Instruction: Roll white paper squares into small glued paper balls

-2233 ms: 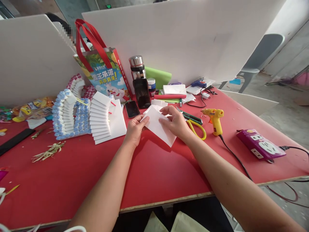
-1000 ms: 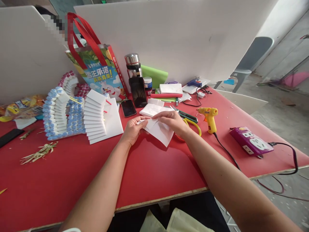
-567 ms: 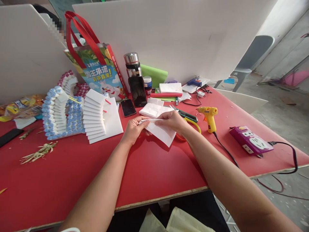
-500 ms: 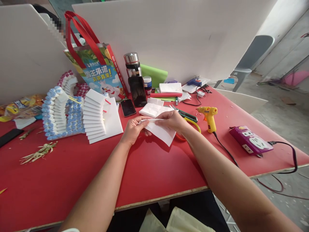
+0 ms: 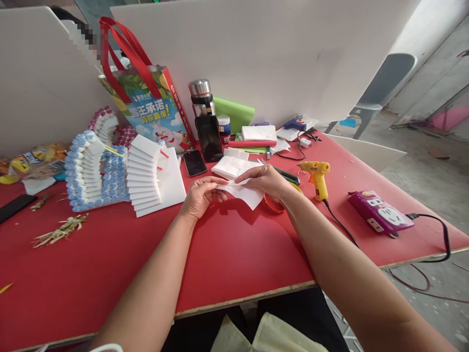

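Observation:
Between my two hands, above the red table [image 5: 227,259], is a thin white sheet of paper [image 5: 248,195]. My left hand [image 5: 201,195] pinches its left end between thumb and fingers. From the right, my right hand [image 5: 266,181] grips the upper edge, and a loose part hangs below it. Just behind the hands lies a stack of white sheets [image 5: 229,167]. A green-handled cutter [image 5: 287,175] and an orange-red ring [image 5: 274,204] are partly hidden by my right hand and forearm.
A yellow glue gun [image 5: 318,177] and a purple power strip [image 5: 381,212] with cords are on the right. Fanned white pieces [image 5: 144,178], a phone [image 5: 195,163], a steel flask [image 5: 201,95] and a colourful bag [image 5: 154,115] stand left and behind. White boards rise at the back.
The white sheet has been raised and tilted, so less of its face shows. My right hand has turned slightly and shifted to the right. My left hand keeps its pinch.

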The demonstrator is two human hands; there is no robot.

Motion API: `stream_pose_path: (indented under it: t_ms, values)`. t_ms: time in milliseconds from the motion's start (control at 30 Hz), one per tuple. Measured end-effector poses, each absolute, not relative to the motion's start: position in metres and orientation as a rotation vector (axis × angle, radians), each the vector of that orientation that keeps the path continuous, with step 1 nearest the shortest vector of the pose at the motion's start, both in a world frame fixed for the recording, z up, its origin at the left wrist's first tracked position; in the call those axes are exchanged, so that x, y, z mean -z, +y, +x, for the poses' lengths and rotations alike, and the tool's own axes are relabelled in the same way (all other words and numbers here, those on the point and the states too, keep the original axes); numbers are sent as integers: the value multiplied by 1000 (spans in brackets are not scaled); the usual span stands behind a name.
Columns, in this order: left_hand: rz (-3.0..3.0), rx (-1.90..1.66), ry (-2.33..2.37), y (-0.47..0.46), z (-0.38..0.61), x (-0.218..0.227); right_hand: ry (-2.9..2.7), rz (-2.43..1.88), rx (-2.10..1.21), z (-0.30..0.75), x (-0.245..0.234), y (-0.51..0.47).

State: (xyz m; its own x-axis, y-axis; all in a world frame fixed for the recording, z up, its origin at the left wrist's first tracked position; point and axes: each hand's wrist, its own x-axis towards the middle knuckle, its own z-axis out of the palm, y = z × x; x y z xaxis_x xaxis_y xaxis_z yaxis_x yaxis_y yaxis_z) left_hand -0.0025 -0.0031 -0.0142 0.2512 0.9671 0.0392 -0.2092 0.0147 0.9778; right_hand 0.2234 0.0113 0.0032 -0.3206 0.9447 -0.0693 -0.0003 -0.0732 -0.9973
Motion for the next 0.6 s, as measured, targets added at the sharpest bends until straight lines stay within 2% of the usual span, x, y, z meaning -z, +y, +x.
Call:
stream_pose_path:
  t_ms: [267,500,600]
  values:
    - [1170,-1234,962,-1,-5,12,-1364,-1112,-1236,238,-6,17]
    - [1201,-1015,890,-6,-2,13,-1631,-1170,-1148,232,-16,6]
    - [1218,-988,875,-8,2,13,-1805,-1155,-1214,225,-17,3]
